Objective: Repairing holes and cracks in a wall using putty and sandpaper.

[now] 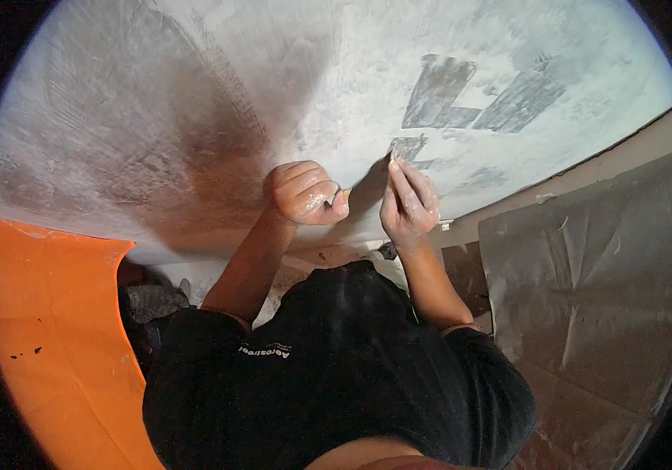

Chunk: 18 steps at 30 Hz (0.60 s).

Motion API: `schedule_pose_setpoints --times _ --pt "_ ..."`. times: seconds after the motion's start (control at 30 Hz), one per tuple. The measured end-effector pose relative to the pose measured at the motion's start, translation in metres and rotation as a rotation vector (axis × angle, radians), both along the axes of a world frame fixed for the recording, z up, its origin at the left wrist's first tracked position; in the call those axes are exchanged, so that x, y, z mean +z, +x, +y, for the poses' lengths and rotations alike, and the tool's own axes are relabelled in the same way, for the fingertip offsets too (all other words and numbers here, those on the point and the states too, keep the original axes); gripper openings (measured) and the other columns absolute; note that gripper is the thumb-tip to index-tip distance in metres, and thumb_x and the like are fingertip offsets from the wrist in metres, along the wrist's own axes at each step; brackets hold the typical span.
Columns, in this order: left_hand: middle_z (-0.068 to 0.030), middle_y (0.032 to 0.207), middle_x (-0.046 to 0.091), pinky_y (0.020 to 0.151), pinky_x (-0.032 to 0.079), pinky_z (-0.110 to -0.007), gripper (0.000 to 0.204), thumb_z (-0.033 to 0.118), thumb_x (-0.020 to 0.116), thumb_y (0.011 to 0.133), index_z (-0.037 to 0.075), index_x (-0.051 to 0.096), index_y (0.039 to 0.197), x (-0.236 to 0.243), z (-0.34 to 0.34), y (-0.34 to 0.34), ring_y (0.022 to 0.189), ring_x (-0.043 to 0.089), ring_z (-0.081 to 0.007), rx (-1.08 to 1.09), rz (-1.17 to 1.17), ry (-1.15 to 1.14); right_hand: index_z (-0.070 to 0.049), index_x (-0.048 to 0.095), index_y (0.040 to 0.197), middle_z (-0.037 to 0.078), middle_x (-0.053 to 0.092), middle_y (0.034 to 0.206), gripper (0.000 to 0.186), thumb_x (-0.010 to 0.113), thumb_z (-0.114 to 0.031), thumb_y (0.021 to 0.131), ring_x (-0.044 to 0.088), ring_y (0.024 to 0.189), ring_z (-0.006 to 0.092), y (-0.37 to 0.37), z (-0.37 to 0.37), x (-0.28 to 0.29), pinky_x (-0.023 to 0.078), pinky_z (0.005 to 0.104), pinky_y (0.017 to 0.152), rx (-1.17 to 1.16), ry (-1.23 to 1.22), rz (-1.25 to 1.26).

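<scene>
A large pale wall [367, 63], dusty white and streaked grey, fills the space in front of me. My left hand [304, 192] is closed in a fist beside it, wrapped round something mostly hidden; only a small yellowish end [346, 193] peeks out by the thumb. With thumb and fingertips, my right hand [410, 202] pinches a small thin greyish piece [394, 150], too small to name. It sits at the edge of a small dark grey patch [411, 146] on the wall. White powder or paste coats both hands.
Larger dark grey patches [441, 88] mark the wall at upper right. An orange sheet [54, 321] hangs at my left, and a grey-brown sheet [594, 274] hangs at my right. Dark cloth-like items [156, 304] lie beyond the orange sheet.
</scene>
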<state>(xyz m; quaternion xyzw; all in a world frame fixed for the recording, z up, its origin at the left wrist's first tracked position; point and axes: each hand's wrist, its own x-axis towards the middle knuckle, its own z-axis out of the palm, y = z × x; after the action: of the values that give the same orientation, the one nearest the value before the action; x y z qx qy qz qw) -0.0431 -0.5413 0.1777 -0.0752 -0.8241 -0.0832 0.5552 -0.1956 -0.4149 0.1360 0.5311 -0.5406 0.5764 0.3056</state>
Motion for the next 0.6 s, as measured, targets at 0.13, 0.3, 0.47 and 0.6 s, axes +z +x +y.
schedule_pose_setpoints --times 0.13,0.3,0.47,0.6 --pt "-0.0041 0.054 0.049 0.042 0.041 -0.031 0.023 0.012 0.070 0.072 0.009 0.051 0.059 -0.004 0.003 -0.001 0.045 0.051 -0.0212 0.059 0.057 0.022 -0.002 0.073 0.106 0.014 0.071 0.103 0.036 0.069 0.011 0.072 0.067 0.077 0.0254 0.006 0.000 0.016 0.051 0.0313 0.065 -0.034 -0.042 0.009" --pt "-0.0055 0.054 0.050 0.043 0.042 -0.033 0.023 0.009 0.072 0.071 0.008 0.052 0.060 -0.003 0.004 0.001 0.046 0.052 -0.0227 0.056 0.003 0.065 -0.002 0.073 0.105 0.014 0.071 0.103 0.034 0.069 0.011 0.073 0.067 0.079 0.0260 0.004 -0.002 0.020 0.052 0.0326 0.066 0.017 -0.027 0.014" --pt "-0.0059 0.055 0.051 0.043 0.043 -0.033 0.023 0.006 0.071 0.070 0.008 0.051 0.060 0.003 0.010 0.003 0.047 0.053 -0.0232 0.071 -0.002 0.073 -0.002 0.073 0.106 0.014 0.070 0.102 0.036 0.068 0.012 0.073 0.067 0.079 0.0267 0.008 0.006 0.015 0.053 0.0333 0.070 0.015 0.011 0.001" --pt "-0.0060 0.056 0.052 0.043 0.043 -0.033 0.022 0.006 0.071 0.070 0.008 0.052 0.060 0.005 0.011 0.002 0.047 0.053 -0.0235 0.075 0.002 0.071 -0.001 0.073 0.105 0.014 0.071 0.102 0.034 0.068 0.011 0.074 0.069 0.083 0.0266 0.009 -0.001 0.014 0.054 0.0336 0.072 0.007 -0.031 0.006"
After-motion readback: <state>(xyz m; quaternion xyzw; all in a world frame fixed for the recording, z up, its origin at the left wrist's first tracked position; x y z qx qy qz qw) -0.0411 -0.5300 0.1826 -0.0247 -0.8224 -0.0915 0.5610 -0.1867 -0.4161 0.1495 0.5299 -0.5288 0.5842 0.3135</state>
